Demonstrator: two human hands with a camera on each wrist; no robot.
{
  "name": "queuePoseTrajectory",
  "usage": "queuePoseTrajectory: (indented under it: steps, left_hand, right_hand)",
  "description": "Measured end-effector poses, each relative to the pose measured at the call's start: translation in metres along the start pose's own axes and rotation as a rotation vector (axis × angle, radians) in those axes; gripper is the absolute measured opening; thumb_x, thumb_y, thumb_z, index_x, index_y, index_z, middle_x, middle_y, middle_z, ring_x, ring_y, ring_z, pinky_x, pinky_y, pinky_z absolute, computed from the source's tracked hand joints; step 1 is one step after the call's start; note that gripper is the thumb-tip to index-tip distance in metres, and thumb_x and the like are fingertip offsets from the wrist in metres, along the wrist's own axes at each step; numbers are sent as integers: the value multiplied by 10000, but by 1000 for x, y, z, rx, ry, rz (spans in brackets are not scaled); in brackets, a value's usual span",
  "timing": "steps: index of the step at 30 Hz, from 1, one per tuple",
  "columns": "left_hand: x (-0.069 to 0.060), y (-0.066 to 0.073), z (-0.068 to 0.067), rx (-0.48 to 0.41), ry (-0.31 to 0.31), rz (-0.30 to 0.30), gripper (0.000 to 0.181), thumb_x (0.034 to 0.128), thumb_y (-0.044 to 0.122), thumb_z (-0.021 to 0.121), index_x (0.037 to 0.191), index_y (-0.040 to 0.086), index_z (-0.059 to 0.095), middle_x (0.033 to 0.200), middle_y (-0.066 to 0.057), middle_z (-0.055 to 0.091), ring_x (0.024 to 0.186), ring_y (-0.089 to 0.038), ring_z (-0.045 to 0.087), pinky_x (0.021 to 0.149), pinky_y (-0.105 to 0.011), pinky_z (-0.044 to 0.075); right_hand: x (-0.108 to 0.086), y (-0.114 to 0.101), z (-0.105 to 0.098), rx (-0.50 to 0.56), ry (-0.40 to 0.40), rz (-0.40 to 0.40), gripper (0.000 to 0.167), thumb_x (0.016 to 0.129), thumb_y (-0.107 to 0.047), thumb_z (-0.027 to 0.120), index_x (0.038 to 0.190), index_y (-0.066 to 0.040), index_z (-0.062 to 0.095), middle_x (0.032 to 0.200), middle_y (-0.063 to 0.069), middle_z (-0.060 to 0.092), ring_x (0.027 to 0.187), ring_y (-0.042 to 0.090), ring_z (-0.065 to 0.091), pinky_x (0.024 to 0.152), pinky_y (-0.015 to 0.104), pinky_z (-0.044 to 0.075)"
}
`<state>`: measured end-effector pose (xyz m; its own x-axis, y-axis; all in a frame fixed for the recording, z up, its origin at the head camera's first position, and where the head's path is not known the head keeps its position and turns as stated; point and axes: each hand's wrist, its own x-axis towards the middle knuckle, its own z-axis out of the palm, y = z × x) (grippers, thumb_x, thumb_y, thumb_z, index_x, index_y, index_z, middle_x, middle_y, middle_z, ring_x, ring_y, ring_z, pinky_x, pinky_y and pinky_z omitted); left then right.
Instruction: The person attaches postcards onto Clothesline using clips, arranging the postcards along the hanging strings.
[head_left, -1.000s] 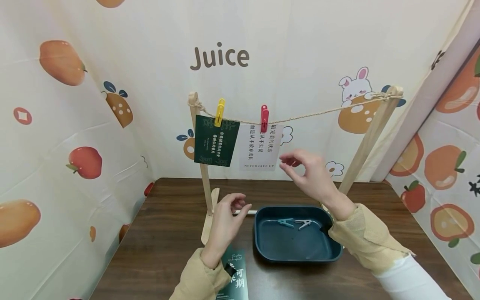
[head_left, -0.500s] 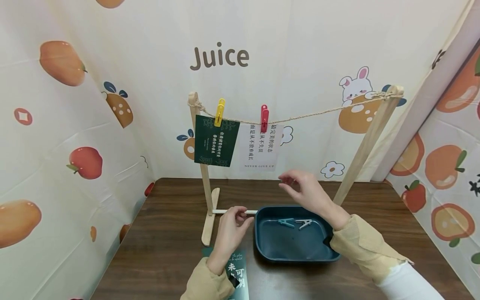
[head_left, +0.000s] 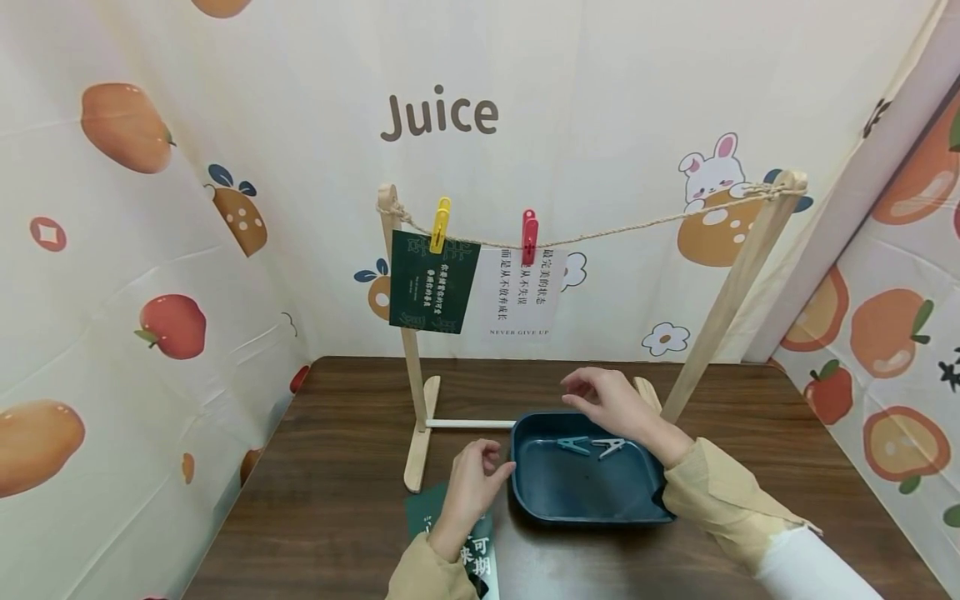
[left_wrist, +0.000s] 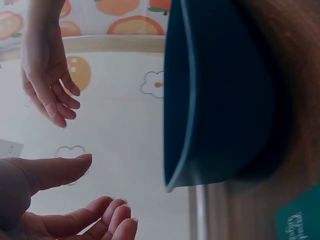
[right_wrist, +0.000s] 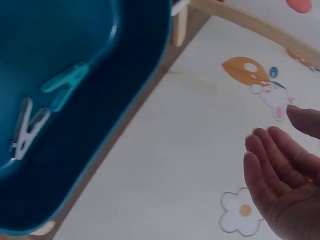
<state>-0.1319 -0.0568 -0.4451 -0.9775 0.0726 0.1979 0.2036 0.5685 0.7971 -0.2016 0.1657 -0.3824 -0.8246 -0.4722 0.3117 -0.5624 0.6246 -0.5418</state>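
My left hand (head_left: 471,492) hovers over green printed cards (head_left: 482,550) on the table, fingers loosely bent and holding nothing. Above the back rim of a dark blue tray (head_left: 592,508) is my right hand (head_left: 611,404), also without anything in its fingers. Inside the tray lie a teal clothespin (right_wrist: 67,85) and a white clothespin (right_wrist: 27,130). A yellow clothespin (head_left: 440,227) clips a green card (head_left: 431,292) to the rope (head_left: 637,227); a red clothespin (head_left: 529,237) clips a white card (head_left: 522,308) beside it. My left forearm partly covers the table cards.
Wooden posts carry the rope, the left post (head_left: 414,379) and the right post (head_left: 712,333). A white rod (head_left: 468,424) runs low between their feet and passes behind the tray. Behind the table (head_left: 315,483) hangs a fruit-print curtain (head_left: 300,100).
Both hands have come down, the right one away from the white card toward the tray, the left one down and slightly right. The hanging cards and the clothespins stay where they were.
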Motion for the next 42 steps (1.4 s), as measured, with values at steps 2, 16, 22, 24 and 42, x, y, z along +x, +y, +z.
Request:
queuePoseTrajectory:
  steps: [2,16,22,24,42]
  left_hand:
    - [-2,-3,4,0,-11,-6,243,737,105,712,896,-40,600,774,-103,576,657,-205,540,578,-253,440]
    - [-7,-18,23,-19,-76,-97,289,718,61,716,906,-101,568,736,-97,552,622,-188,529,544,-247,438]
    - [-8,-22,27,-36,-99,-102,279,727,59,708,903,-104,564,708,-98,557,601,-163,537,529,-244,441]
    - [-8,-23,27,-36,-100,-91,266,730,60,707,892,-100,569,679,-80,554,585,-153,535,518,-238,434]
    - [-11,-25,36,-252,-135,-211,171,740,-84,642,876,-122,547,590,-47,532,440,-164,559,409,-257,469]
  right_hand:
    - [-2,5,4,1,-25,5,175,814,-89,635,972,-15,617,843,24,611,738,117,560,660,294,490]
    - [-12,31,30,-89,-216,33,251,814,-93,631,1010,59,591,884,108,603,776,215,576,661,321,476]
    - [-12,35,35,-137,-258,22,254,805,-90,641,999,67,593,885,147,602,774,216,573,660,322,474]
    - [-12,36,36,-160,-272,18,258,801,-92,646,997,67,593,893,154,602,789,231,576,668,334,476]
    - [-18,49,54,-289,-421,161,377,758,-93,690,1057,97,560,1021,220,565,857,306,577,696,400,473]
